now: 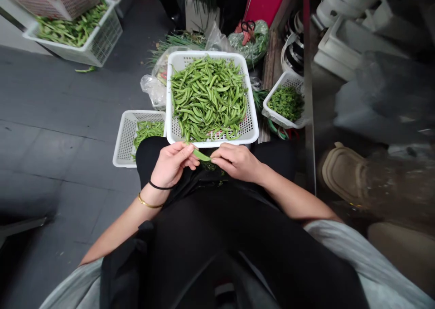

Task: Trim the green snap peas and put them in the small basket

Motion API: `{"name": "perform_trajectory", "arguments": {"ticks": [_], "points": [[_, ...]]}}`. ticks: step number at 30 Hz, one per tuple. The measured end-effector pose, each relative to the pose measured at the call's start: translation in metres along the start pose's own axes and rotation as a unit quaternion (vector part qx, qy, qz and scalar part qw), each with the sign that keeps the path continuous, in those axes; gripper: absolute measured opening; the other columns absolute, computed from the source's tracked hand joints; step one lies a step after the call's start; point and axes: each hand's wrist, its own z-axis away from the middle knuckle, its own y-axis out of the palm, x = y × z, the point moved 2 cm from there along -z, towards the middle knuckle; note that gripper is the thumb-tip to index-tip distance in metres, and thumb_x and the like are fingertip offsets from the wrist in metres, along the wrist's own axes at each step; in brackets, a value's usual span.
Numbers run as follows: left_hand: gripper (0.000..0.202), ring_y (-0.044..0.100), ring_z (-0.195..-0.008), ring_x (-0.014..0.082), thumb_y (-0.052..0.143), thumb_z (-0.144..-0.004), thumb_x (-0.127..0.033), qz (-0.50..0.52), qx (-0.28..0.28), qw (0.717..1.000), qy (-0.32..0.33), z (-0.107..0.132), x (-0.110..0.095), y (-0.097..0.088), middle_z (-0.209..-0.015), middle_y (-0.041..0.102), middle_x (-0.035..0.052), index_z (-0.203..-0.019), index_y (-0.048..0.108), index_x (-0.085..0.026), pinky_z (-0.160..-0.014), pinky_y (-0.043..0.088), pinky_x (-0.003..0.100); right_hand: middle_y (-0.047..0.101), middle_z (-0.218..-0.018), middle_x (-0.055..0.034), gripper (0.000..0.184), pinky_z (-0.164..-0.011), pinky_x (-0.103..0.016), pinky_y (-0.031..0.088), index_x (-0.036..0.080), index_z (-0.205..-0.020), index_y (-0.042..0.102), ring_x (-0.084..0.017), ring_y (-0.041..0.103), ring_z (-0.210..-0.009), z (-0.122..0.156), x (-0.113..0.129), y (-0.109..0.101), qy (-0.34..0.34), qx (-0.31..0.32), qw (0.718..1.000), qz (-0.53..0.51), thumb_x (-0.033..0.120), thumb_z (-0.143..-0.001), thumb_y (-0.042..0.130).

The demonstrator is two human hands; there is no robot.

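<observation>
A single green pea pod [201, 155] is stretched between my two hands, just in front of a white basket's near rim. My left hand [173, 163] pinches its left end between thumb and fingers. At the other end, the fingertips of my right hand [237, 161] are closed on the pod's tip. The white perforated basket [253, 123] beyond my hands holds a heap of pea pods [209, 96]. To the left and lower, a second white basket [125, 139] contains a smaller amount of pods, partly hidden by my knee.
Stacked white crates [105, 37] with green and red produce stand at the far left. A basket of leafy greens [285, 103] is at the right, beside a metal edge [310, 118]. Plastic bags [154, 91], scallions and scissors [248, 26] lie behind the main basket.
</observation>
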Motion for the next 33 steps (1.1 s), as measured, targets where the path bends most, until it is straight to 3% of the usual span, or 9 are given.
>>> {"name": "perform_trajectory", "arguments": {"ticks": [3,7,12,15,18,20,23,28,33], "points": [[0.027,0.061,-0.048,0.0121,0.076,-0.07,-0.032,-0.009,0.026,1.0,-0.007,0.005,0.0,0.011,-0.057,0.066,0.0052,-0.079,0.066,-0.009,-0.044,0.05,0.018,0.058,-0.072,-0.0038,0.024,-0.064,-0.023,0.04,0.015,-0.08,0.058,-0.012,0.051,-0.069,0.006,0.007,0.0,-0.053,0.008,0.998,0.011,0.023,-0.095,0.04],[0.025,0.058,-0.045,0.0101,0.074,-0.072,-0.032,-0.026,0.134,0.989,-0.063,0.008,0.007,0.019,-0.056,0.063,0.0027,-0.078,0.066,-0.009,-0.042,0.047,0.018,0.057,-0.074,-0.0027,0.024,-0.063,-0.021,0.041,0.016,-0.079,0.056,-0.01,0.051,-0.068,0.007,0.014,-0.001,-0.111,0.098,0.981,-0.122,0.023,-0.095,0.04],[0.026,0.049,-0.038,0.0071,0.072,-0.073,-0.034,-0.047,0.202,0.972,-0.107,0.01,0.007,0.007,-0.053,0.059,0.0011,-0.079,0.066,-0.009,-0.035,0.037,0.016,0.052,-0.062,0.0029,0.022,-0.055,-0.019,0.041,0.016,-0.081,0.054,-0.007,0.049,-0.053,0.016,-0.011,-0.033,0.046,0.006,0.978,-0.205,0.026,-0.095,0.04],[0.027,0.044,-0.036,0.006,0.07,-0.075,-0.035,-0.072,0.234,0.962,-0.118,0.011,0.005,0.002,-0.049,0.055,0.0,-0.083,0.069,-0.009,-0.034,0.032,0.016,0.056,-0.073,-0.0005,0.018,-0.057,-0.021,0.042,0.016,-0.09,0.055,-0.009,0.052,-0.059,0.019,-0.017,-0.041,0.076,-0.002,0.991,-0.112,0.032,-0.093,0.046],[0.028,0.038,-0.036,0.0048,0.067,-0.078,-0.035,-0.133,0.265,0.947,-0.123,0.01,0.005,0.004,-0.046,0.051,-0.0009,-0.083,0.07,-0.008,-0.035,0.028,0.016,0.059,-0.092,-0.0078,0.024,-0.061,-0.024,0.04,0.015,-0.104,0.056,-0.013,0.054,-0.074,0.015,-0.004,-0.025,0.025,0.079,0.995,0.052,0.035,-0.092,0.048],[0.028,0.035,-0.037,0.0046,0.065,-0.079,-0.036,-0.167,0.271,0.94,-0.12,0.009,0.007,0.007,-0.045,0.05,-0.001,-0.079,0.071,-0.009,-0.036,0.026,0.017,0.059,-0.086,-0.0075,0.023,-0.059,-0.024,0.036,0.015,-0.096,0.058,-0.014,0.053,-0.071,0.011,0.006,-0.01,-0.008,0.119,0.984,0.133,0.03,-0.095,0.041],[0.027,0.036,-0.037,0.0058,0.064,-0.079,-0.037,-0.205,0.223,0.95,-0.08,0.011,0.01,0.015,-0.045,0.049,-0.0013,-0.075,0.07,-0.011,-0.036,0.026,0.018,0.057,-0.069,-0.0047,0.029,-0.055,-0.025,0.029,0.015,-0.076,0.059,-0.013,0.05,-0.062,0.006,0.013,0.01,-0.016,0.13,0.974,0.183,0.023,-0.094,0.037],[0.02,0.047,-0.044,0.0084,0.067,-0.077,-0.035,-0.236,0.052,0.968,0.064,0.011,0.009,0.019,-0.053,0.057,-0.0005,-0.076,0.069,-0.015,-0.042,0.038,0.019,0.063,-0.068,-0.0058,0.036,-0.053,-0.027,0.023,0.014,-0.074,0.062,-0.013,0.052,-0.06,0.009,0.006,0.018,0.109,0.105,0.971,0.186,0.03,-0.094,0.037],[0.016,0.055,-0.049,0.011,0.066,-0.072,-0.031,-0.026,-0.064,0.995,0.068,-0.012,-0.005,-0.016,-0.062,0.063,0.0025,-0.071,0.063,-0.015,-0.047,0.046,0.022,0.065,-0.067,-0.0003,0.021,-0.054,-0.022,0.029,0.017,-0.082,0.067,-0.009,0.054,-0.057,0.018,-0.014,-0.025,0.101,0.301,0.948,0.03,0.033,-0.088,0.055]]}}
